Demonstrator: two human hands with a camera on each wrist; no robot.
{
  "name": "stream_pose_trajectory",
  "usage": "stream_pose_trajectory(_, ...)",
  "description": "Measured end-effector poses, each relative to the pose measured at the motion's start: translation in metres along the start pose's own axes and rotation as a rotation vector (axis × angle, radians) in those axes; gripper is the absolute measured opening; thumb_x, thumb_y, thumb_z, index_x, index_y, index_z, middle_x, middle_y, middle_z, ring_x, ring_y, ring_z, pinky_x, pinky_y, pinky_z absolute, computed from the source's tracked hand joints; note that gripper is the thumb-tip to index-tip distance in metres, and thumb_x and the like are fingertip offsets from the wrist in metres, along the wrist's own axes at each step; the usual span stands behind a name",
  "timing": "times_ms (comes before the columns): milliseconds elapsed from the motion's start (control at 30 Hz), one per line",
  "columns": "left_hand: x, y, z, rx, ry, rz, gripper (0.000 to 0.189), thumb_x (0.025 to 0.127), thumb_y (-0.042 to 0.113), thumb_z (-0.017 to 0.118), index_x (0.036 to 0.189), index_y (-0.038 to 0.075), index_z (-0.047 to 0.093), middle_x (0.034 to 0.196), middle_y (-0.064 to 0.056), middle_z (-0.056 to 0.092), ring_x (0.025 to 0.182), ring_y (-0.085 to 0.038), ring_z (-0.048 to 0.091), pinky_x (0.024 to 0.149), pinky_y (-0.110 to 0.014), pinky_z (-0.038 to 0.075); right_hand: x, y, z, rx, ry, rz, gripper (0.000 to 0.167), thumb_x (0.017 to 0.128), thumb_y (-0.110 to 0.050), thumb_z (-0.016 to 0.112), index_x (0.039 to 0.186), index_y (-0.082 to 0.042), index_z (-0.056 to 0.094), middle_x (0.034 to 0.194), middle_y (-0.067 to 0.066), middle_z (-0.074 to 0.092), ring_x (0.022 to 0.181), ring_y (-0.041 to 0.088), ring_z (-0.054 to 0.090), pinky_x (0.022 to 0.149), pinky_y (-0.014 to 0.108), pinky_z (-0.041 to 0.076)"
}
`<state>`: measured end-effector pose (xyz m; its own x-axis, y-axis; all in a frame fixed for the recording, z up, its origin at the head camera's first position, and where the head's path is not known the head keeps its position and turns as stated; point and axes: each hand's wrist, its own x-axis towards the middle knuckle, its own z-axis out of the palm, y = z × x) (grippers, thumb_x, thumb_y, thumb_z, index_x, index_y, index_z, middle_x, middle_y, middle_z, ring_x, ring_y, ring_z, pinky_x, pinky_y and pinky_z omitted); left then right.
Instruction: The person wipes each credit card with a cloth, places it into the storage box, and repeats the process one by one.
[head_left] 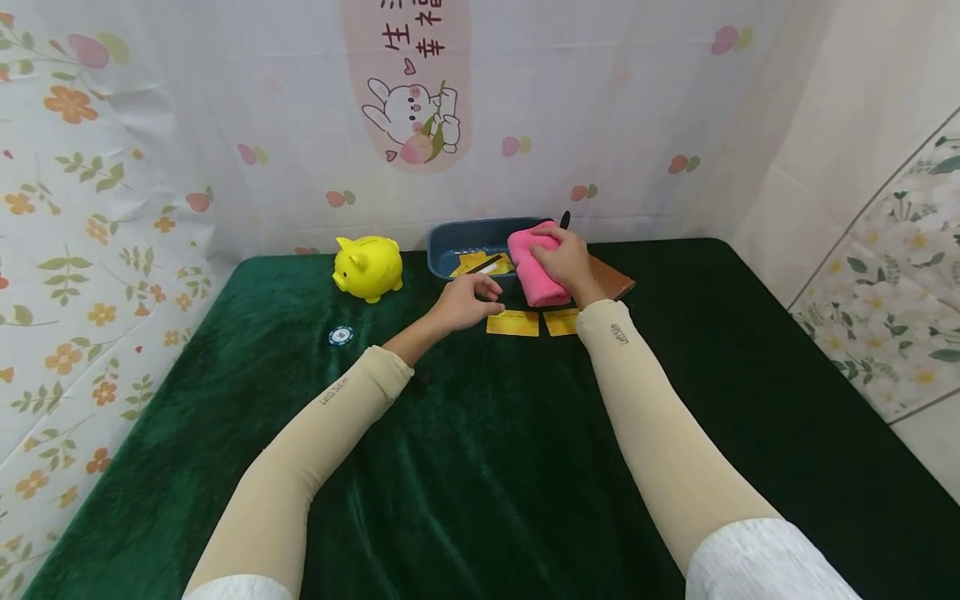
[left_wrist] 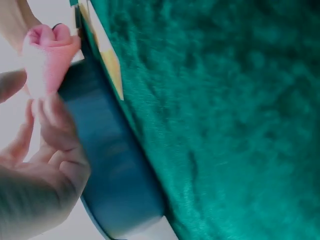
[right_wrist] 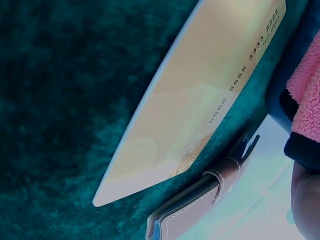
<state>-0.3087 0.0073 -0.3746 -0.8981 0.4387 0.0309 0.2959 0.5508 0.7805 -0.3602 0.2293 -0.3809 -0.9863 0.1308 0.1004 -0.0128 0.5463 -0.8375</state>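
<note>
My right hand (head_left: 562,262) grips a rolled pink towel (head_left: 542,283) over the right end of a blue basin (head_left: 441,242). In the right wrist view the towel (right_wrist: 309,95) shows a dark edge band. My left hand (head_left: 463,303) stands at the basin's front side, its fingers loosely bent with nothing between them. From the left wrist, its fingertips appear close to the towel (left_wrist: 47,70); whether they touch cannot be told. Inside the basin lie several yellow cards (head_left: 469,260) and a black pen (head_left: 484,264).
Two yellow cards (head_left: 513,323) lie side by side before the basin. A brown wallet-like case (head_left: 611,279) is at its right. On the left are a yellow piggy bank (head_left: 370,268) and a poker chip (head_left: 341,335). Green cloth (head_left: 480,467) covers the table; a printed curtain hangs behind.
</note>
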Motion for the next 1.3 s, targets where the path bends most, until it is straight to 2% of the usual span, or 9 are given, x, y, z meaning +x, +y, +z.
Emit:
stream_pose_trajectory(100,0.004,-0.006,0.002,0.042,-0.063,-0.037,0.034,0.089,0.015,0.075,0.119,0.003,0.066,0.113,-0.011,0.070,0.114,-0.025,0.059,0.101,-0.041,0.046,0.001,-0.001,-0.001,-0.006,-0.008,-0.010,0.038,0.098,-0.032,0.061,0.136,-0.025,0.060,0.142,0.012,0.048,0.116,0.031,0.047,0.090,0.044,0.051)
stream_pose_trajectory(267,0.010,-0.012,0.004,0.055,-0.116,-0.103,0.039,0.087,0.015,0.078,0.123,0.005,0.067,0.119,-0.011,0.069,0.120,-0.026,0.056,0.104,-0.041,0.044,-0.001,-0.001,-0.003,-0.020,-0.022,-0.018,0.040,0.098,-0.032,0.060,0.138,-0.024,0.059,0.143,0.013,0.047,0.115,0.031,0.047,0.088,0.043,0.053)
stream_pose_trajectory(500,0.015,-0.011,0.003,0.109,-0.171,-0.105,0.045,0.087,0.020,0.078,0.128,0.006,0.064,0.127,-0.012,0.066,0.124,-0.027,0.053,0.106,-0.041,0.043,-0.001,-0.003,-0.004,-0.027,-0.001,-0.020,0.038,0.098,-0.032,0.060,0.136,-0.024,0.060,0.143,0.012,0.048,0.114,0.031,0.048,0.087,0.042,0.052)
stream_pose_trajectory(800,0.021,-0.017,0.004,0.129,-0.248,-0.182,0.052,0.087,0.023,0.079,0.131,0.004,0.060,0.125,-0.012,0.062,0.115,-0.024,0.056,0.102,-0.037,0.046,0.001,-0.004,-0.003,-0.044,-0.021,-0.008,0.039,0.098,-0.033,0.061,0.136,-0.024,0.060,0.144,0.012,0.047,0.108,0.030,0.051,0.079,0.037,0.053)
stream_pose_trajectory(1000,0.023,-0.017,0.006,0.182,-0.267,-0.212,0.054,0.086,0.024,0.080,0.132,0.005,0.059,0.125,-0.011,0.059,0.113,-0.023,0.054,0.100,-0.036,0.046,0.002,-0.001,-0.004,-0.034,-0.026,-0.005,0.040,0.098,-0.033,0.061,0.137,-0.025,0.059,0.142,0.013,0.048,0.105,0.030,0.052,0.078,0.038,0.053)
stream_pose_trajectory(1167,0.022,-0.017,0.008,0.229,-0.246,-0.204,0.053,0.084,0.024,0.082,0.128,0.005,0.060,0.122,-0.010,0.058,0.107,-0.022,0.053,0.097,-0.036,0.047,0.003,0.001,-0.003,-0.031,-0.034,0.005,0.041,0.098,-0.034,0.060,0.138,-0.026,0.058,0.142,0.012,0.047,0.107,0.030,0.051,0.079,0.038,0.054)
stream_pose_trajectory(1300,0.020,-0.017,0.009,0.220,-0.236,-0.176,0.051,0.082,0.019,0.083,0.124,0.005,0.057,0.119,-0.012,0.057,0.103,-0.023,0.052,0.093,-0.037,0.048,0.003,0.001,-0.002,-0.025,-0.036,0.012,0.041,0.098,-0.035,0.060,0.138,-0.026,0.059,0.143,0.013,0.047,0.107,0.030,0.051,0.078,0.038,0.053)
